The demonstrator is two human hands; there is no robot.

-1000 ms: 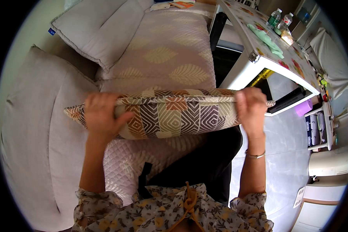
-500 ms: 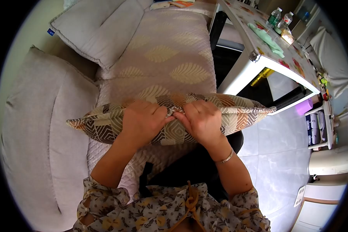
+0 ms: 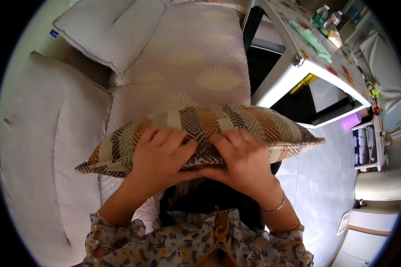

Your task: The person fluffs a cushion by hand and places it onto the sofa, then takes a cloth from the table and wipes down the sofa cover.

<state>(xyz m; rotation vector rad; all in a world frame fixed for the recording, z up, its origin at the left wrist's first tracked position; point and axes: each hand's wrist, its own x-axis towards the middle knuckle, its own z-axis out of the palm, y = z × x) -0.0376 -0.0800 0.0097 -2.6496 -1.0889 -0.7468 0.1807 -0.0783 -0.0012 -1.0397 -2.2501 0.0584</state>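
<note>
Gripping the geometric-print cushion (image 3: 200, 118) with left hand (image 3: 158, 155) and right hand (image 3: 247, 161); seamed edge (image 3: 290, 143) has tipped toward me, exposing the far face.

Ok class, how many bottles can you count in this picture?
2: a green-labelled bottle and, just right of it, a red-labelled bottle, both on the floral-topped table. Others may be hidden from this angle.

The left hand (image 3: 158, 155) and right hand (image 3: 248, 162) hide part of the patterned cushion (image 3: 202, 122). The cushion hides some of the quilted cover (image 3: 182, 66) just past them. Ahead and left of the hands, a grey pillow (image 3: 116, 31) is cut off on top. Ahead and right, the bottle labels (image 3: 317, 18) are too small to read.
</note>
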